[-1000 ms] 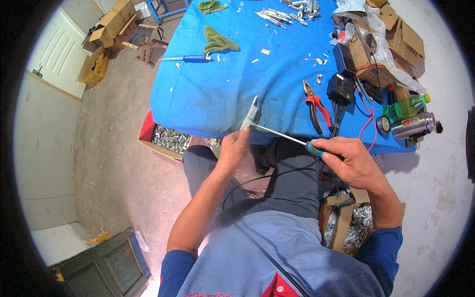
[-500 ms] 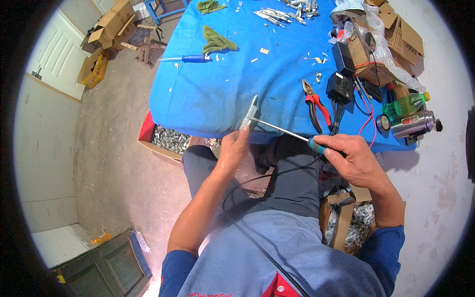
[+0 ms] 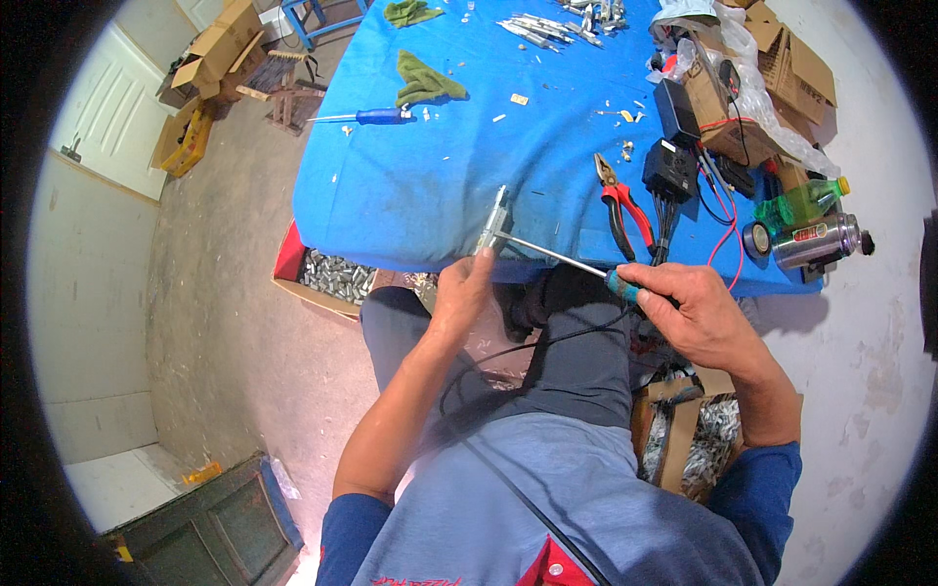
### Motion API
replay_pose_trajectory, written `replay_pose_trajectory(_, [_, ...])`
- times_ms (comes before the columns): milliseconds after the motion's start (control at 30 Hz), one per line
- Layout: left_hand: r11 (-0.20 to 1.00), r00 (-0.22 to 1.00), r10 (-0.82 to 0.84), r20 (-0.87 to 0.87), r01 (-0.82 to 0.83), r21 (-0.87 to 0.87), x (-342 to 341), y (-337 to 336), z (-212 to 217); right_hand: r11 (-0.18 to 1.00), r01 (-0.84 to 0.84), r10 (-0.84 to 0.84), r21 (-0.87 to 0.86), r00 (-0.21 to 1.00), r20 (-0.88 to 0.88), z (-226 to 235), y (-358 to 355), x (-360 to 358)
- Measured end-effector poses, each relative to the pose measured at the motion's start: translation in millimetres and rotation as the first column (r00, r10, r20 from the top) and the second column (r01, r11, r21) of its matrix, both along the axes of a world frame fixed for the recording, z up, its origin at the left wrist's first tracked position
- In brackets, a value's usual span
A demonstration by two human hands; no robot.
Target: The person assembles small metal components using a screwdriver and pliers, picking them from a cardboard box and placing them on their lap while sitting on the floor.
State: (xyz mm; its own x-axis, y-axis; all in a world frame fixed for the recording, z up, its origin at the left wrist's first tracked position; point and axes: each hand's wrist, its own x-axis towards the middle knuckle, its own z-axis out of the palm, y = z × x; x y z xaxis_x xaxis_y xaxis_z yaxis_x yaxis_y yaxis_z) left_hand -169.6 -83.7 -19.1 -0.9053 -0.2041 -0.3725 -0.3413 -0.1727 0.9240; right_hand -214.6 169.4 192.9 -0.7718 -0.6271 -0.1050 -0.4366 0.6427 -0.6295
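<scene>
The left hand [image 3: 463, 291] grips the lower end of a slim metal part [image 3: 496, 217], which slants up and away over the near edge of the table [image 3: 391, 195]. The right hand [image 3: 699, 314] is closed around the teal-and-black handle of a screwdriver [image 3: 562, 256], its shaft pointing leftward so that the tip meets the metal part just above the left fingers. Beyond the screwdriver, red-handled pliers [image 3: 625, 209] lie with their nose pointing away, beside a black electrical box [image 3: 670, 170] with cables. Farther right are a green bottle [image 3: 796, 203] and a metal flask [image 3: 816, 245] on its side. Toward the table's left side rest a blue-handled screwdriver [image 3: 381, 116] and a crumpled green cloth [image 3: 426, 82]; a pile of metal pieces [image 3: 535, 31] lies at the far side. Below the table's near left corner, an open carton [image 3: 290, 256] holds many small metal cylinders [image 3: 335, 277].
</scene>
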Motion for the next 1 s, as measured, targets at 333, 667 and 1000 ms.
replay_pose_trajectory(333, [0.994,1.000,0.000,0.009,-0.001,0.111,-1,-2,-1,0.999,-0.012,0.013,-0.051,1.000,0.018,-8,3,-2])
replay_pose_trajectory(667, [0.998,0.998,-0.036,0.051,0.038,-0.049,1,-3,3,1.000,-0.011,0.011,-0.024,1.000,0.023,-1,-1,-2])
replay_pose_trajectory(1000, [1.000,1.000,-0.006,0.003,0.006,-0.024,-5,-1,-5,0.994,-0.109,0.108,-0.002,0.985,-0.131,-14,-5,-3])
